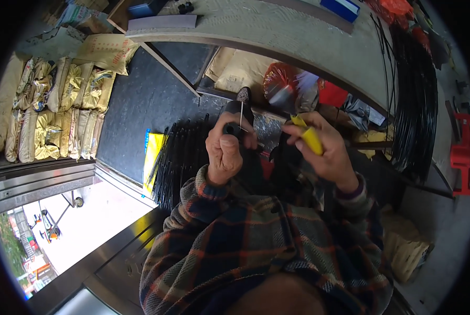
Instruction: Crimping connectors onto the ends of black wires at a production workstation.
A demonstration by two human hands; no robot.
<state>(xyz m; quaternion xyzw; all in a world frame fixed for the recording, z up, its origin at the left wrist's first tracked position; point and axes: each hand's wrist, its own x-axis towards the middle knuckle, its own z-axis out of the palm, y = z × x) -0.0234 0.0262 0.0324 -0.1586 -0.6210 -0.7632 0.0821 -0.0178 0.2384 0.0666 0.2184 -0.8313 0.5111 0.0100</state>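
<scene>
My left hand point(225, 157) is closed around a dark, round-ended rod or tube point(231, 128), seen nearly end-on, with the thumb lying along its near side. A thin pale strip point(242, 111) sticks up beside its end; I cannot make out what it is or whether it joins the rod. To the right, my right hand point(324, 149) grips a yellow-handled tool point(311, 140), its working end hidden by the fingers and blur. Left of my left hand stands a dense bunch of thin black rods point(180, 152).
Ahead runs a long worktop point(235, 23), with sacks and a red plastic bag point(281, 81) underneath. More black strands point(416, 100) hang over its right end. Tied yellow sacks point(46, 136) are stacked at left. A red stool point(461, 152) is at far right; a doorway opens lower left.
</scene>
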